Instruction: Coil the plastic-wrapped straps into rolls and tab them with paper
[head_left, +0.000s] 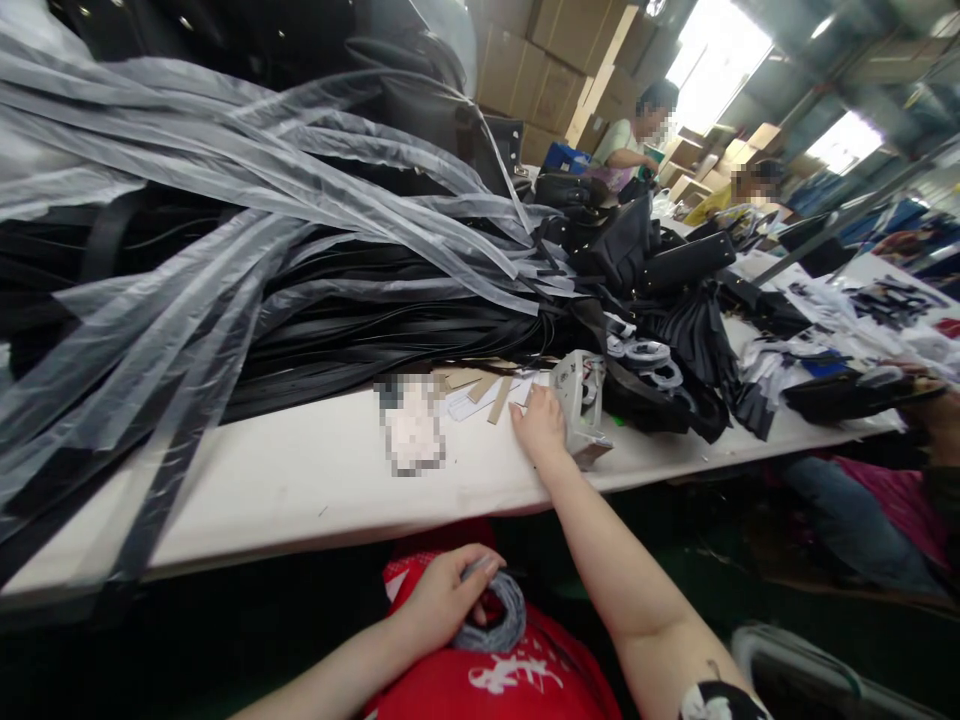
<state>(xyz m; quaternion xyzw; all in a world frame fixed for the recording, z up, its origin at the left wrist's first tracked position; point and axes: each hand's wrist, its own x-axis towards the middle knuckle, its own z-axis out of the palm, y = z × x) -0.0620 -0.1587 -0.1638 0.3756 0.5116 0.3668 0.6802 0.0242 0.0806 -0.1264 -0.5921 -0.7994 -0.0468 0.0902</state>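
My left hand [450,590] is closed on a grey ring-shaped roll [510,625] low in front of the red apron, its thumb and fingers around the roll's upper left side. Forward of it, my right hand [541,425] reaches over the table, thumb and fingers apart. It lies against or right beside a small off-white machine [581,390], and contact cannot be made out for certain. Just past its fingertips are tan and white strips [487,390]. I see nothing held in this hand.
Long black straps [390,330], many in clear plastic sleeves [315,190], pile across the left of the white table [285,490]. A blurred-out item [412,425] lies near the strips. Black bags [622,245] and ring-shaped rolls [649,355] sit to the right. Other people [630,140] are farther back.
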